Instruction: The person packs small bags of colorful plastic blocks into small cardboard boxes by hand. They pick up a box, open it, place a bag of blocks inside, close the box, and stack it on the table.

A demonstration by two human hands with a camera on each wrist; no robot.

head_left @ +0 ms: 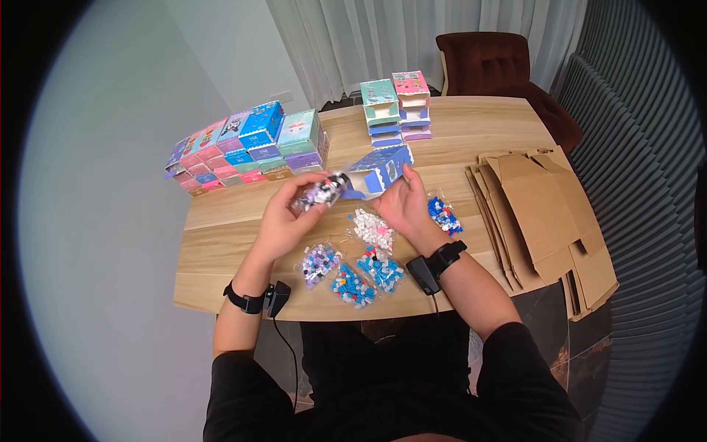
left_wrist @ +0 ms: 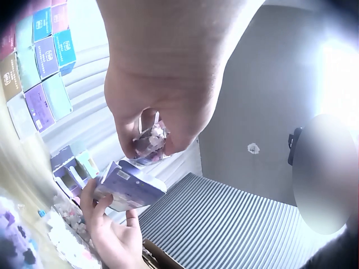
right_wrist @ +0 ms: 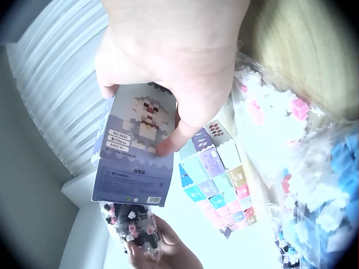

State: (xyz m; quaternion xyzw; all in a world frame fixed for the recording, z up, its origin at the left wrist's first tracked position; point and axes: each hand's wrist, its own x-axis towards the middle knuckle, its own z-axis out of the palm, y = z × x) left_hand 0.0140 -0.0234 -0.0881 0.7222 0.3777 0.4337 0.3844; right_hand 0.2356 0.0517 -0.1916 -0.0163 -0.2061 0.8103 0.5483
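Observation:
My left hand (head_left: 282,221) grips a clear plastic bag of small building blocks (head_left: 322,193), black, white, pink and purple. The small blue-purple cardboard box (head_left: 388,168) is held in my right hand (head_left: 406,208), fingers and thumb around its sides. Its end facing the bag stands open, with flaps spread, in the head view. In the right wrist view the box (right_wrist: 134,140) shows a printed block figure and a label panel, and the bag (right_wrist: 133,227) is right at its far end, partly hidden behind it.
Several bags of blocks lie before me: white-pink (head_left: 373,230), purple (head_left: 319,264), blue (head_left: 353,286) and dark blue (head_left: 445,215). Closed boxes (head_left: 250,147) are stacked at the back left, open-ended boxes (head_left: 380,103) at the back. Flattened cardboard (head_left: 541,214) lies at the right edge.

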